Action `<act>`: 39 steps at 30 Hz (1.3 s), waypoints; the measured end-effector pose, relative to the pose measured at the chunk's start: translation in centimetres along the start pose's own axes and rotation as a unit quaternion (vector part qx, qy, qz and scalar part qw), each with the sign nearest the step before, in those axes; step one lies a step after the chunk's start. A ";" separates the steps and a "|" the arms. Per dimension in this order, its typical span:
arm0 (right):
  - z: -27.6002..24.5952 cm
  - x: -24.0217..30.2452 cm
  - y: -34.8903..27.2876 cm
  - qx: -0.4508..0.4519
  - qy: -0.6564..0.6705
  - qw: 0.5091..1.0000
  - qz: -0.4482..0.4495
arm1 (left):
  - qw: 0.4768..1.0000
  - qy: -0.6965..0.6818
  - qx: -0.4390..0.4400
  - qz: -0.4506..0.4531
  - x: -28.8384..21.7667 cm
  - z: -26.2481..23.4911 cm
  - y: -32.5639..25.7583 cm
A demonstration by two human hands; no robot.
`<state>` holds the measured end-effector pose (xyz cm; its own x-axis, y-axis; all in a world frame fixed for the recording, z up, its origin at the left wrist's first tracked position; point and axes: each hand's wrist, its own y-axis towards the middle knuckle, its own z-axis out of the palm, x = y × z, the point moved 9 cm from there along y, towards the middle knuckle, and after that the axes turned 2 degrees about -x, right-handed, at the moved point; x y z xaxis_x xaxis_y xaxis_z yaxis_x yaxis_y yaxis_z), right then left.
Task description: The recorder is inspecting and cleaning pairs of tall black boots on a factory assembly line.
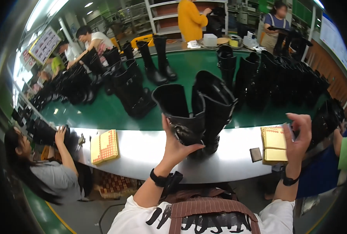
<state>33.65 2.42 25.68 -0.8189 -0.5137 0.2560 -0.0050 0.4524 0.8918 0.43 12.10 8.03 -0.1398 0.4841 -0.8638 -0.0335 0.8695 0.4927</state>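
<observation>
Thumb and fingers of the left hand clamp a black boot by its shaft, a second boot just beside it — both at the metal strip. The right hand is raised by a yellow paper stack, fingers curled — whether around anything, I cannot tell. Beyond, more boots stand on the green table.

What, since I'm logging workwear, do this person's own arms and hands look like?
The left hand and right hand are ungloved. A black wristband with a dark, boxy piece circles the left wrist; another black band circles the right. The white sleeves are short, leaving the forearms bare.
</observation>
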 end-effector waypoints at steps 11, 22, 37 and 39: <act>16.8 14.0 6.0 0.181 0.054 0.970 -0.151 | 0.997 0.062 -0.056 -0.008 1.3 0.1 0.5; 17.6 9.5 8.7 0.295 0.287 0.911 -0.020 | 0.970 -0.153 0.138 -0.127 -0.8 0.0 2.0; 18.9 13.1 10.0 0.234 0.154 0.960 -0.023 | 0.936 -0.185 0.203 -0.220 -3.1 -0.1 -1.0; 19.7 11.9 10.0 0.295 0.206 0.930 0.081 | 0.934 -0.186 0.208 -0.224 -3.3 -0.1 -1.2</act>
<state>12.51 15.19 30.25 -0.5485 -0.5842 0.5982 -0.3143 0.8070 0.5000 0.83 9.40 10.33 0.1512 -0.0043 -0.9885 0.3920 0.9182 0.0560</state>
